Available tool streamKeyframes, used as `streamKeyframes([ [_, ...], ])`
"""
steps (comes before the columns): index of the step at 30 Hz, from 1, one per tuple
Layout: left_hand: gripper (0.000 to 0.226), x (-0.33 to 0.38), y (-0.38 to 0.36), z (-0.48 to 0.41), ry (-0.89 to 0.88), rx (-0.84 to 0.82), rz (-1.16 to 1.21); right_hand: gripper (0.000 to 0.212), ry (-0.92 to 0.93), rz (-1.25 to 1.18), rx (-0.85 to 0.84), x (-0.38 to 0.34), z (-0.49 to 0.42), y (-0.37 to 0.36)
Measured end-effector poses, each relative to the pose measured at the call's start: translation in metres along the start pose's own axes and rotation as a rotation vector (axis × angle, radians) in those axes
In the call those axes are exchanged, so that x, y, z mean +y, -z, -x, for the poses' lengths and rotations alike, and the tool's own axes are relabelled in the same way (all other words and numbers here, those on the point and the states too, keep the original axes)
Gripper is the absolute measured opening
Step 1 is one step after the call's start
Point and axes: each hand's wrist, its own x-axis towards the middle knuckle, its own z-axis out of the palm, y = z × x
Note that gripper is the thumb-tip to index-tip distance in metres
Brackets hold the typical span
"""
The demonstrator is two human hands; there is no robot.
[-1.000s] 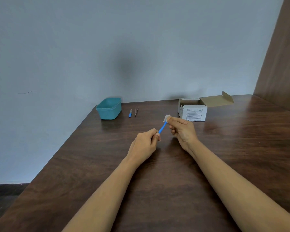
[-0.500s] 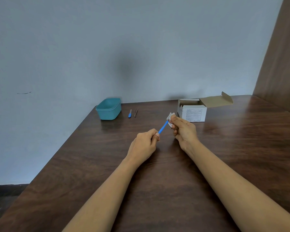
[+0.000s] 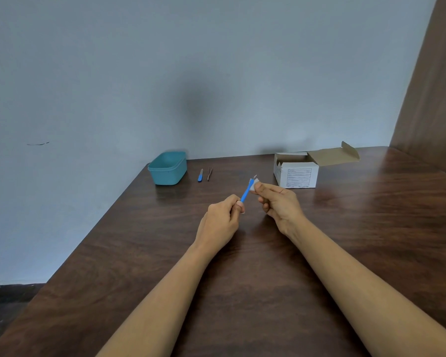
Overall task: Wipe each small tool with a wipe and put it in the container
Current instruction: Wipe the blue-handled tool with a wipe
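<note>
Wiping is under way on one blue tool [image 3: 245, 193], held above the middle of the tabletop [image 3: 255, 269]. The left hand [image 3: 222, 220] pinches its lower handle end, and the right hand [image 3: 278, 202] pinches the wipe [image 3: 255, 184] around its metal tip. The tub [image 3: 168, 175] stands at the far left corner, its inside hidden. A second blue tool [image 3: 200, 175] and tweezers [image 3: 209, 173] lie just beside the tub, probably unwiped.
</note>
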Motion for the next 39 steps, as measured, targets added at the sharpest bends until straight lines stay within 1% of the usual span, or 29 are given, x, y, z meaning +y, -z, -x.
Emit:
streamKeyframes([
  [5, 0.021, -0.002, -0.001, -0.001, 0.001, -0.007, -0.004, 0.007, -0.01, 0.009, -0.047, 0.0, -0.001, 0.001],
  [12, 0.022, -0.003, -0.002, -0.001, 0.02, 0.012, 0.01, 0.017, -0.018, 0.004, -0.053, 0.0, -0.002, 0.001],
  [14, 0.023, -0.003, -0.002, -0.001, 0.026, 0.024, 0.006, 0.015, -0.016, 0.01, -0.058, 0.0, -0.002, 0.0],
  [18, 0.022, -0.005, -0.002, -0.002, 0.031, 0.036, -0.005, 0.005, -0.016, 0.052, -0.068, 0.001, -0.002, 0.0],
  [22, 0.022, -0.003, -0.001, -0.001, 0.013, 0.02, -0.021, 0.003, -0.014, 0.095, -0.086, 0.0, 0.0, 0.0],
  [27, 0.021, -0.002, 0.0, -0.002, 0.008, -0.004, -0.022, 0.003, 0.003, 0.048, -0.074, 0.0, 0.001, -0.002],
  [32, 0.021, -0.001, 0.0, -0.001, -0.02, -0.045, 0.011, 0.01, 0.004, 0.017, -0.04, -0.001, 0.001, -0.002],
  [34, 0.021, 0.0, 0.0, 0.0, -0.033, -0.062, 0.026, 0.01, -0.002, -0.012, -0.061, -0.001, 0.002, -0.003],
  [36, 0.021, 0.001, 0.0, -0.001, -0.039, -0.082, 0.034, 0.009, 0.007, -0.028, -0.119, 0.0, 0.003, -0.006],
  [39, 0.023, 0.003, 0.001, -0.001, -0.056, -0.091, 0.033, 0.019, 0.07, 0.0, -0.195, 0.0, 0.006, -0.009],
])
